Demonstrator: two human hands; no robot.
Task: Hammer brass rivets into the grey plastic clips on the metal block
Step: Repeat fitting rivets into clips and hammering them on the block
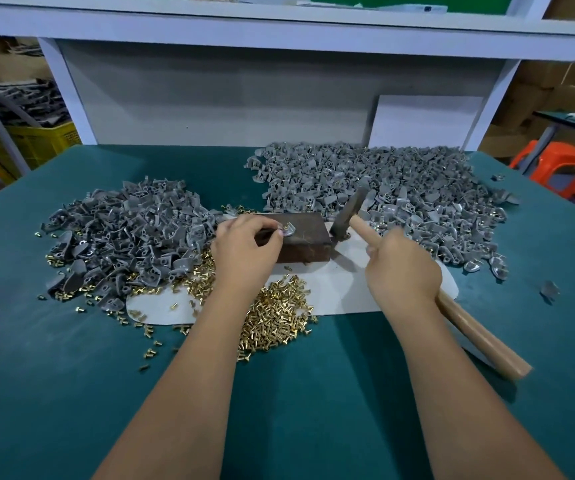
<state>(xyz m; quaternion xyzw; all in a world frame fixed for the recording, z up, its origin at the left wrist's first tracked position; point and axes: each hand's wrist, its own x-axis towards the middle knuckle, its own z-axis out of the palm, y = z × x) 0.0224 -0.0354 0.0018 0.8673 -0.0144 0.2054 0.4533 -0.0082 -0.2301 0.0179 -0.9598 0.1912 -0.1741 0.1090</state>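
A dark, rust-brown rectangular metal block sits on a white sheet of paper or card laid over the teal-green work table. On the block's top face, near its middle, lies one small grey plastic clip with a brass rivet showing at it. The left hand reaches over the block's left end, its fingers curled and its fingertips pinching or steadying that clip (the exact contact is hidden by the fingers themselves).

The right hand is wrapped around the pale wooden handle of a hammer, with the index finger stretched forward along the handle toward the head. The dark steel hammer head is tilted and held just beside the block's right end, above the paper; its face is not on the clip.

A loose heap of small brass rivets spreads across the paper and table in front of the block, partly under the left forearm, with strays scattered to the left. A pile of grey plastic clips lies to the left of the block, touching the rivets at its near edge. A larger, paler heap of grey clips lies behind and to the right of the block, some showing brass specks.

Behind the table stands a white shelf frame with a grey back panel. A yellow plastic crate is at far left, and orange plastic stools at far right
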